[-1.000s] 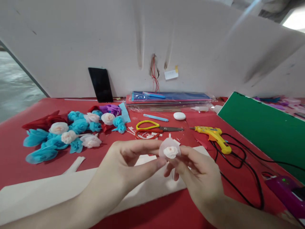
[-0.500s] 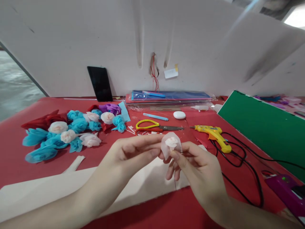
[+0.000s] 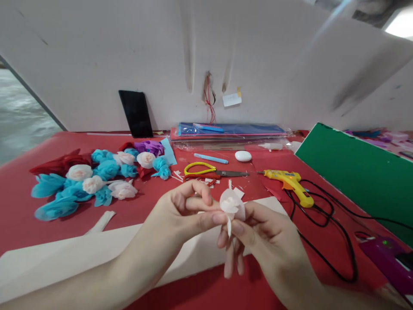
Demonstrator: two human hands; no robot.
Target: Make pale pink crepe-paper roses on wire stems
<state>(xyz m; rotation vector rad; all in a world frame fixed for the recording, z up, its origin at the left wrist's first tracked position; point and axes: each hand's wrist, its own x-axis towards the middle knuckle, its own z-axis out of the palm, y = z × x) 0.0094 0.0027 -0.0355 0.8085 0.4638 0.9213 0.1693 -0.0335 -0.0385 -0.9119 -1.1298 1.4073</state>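
Observation:
A small pale pink paper rose [image 3: 230, 204] is held between both hands above the red table [image 3: 206, 288]. My left hand [image 3: 183, 211] pinches its left side with thumb and fingers. My right hand [image 3: 261, 234] grips its base and thin stem, with two fingers hanging loose below. A white paper sheet [image 3: 80, 254] lies on the table under the hands.
A heap of blue, white, red and purple paper flowers [image 3: 97, 176] lies at the left. Yellow-handled scissors [image 3: 206, 171], a yellow glue gun [image 3: 290, 183] with black cables [image 3: 329, 224], a blue pen [image 3: 211, 159], a stack of coloured sheets [image 3: 229, 131], a black phone [image 3: 136, 113] and a green board [image 3: 358, 172] are around.
The rose has been turned between the fingers and now tilts left with its stem showing below. My right hand's lower fingers have dropped down; my left index finger has curled up.

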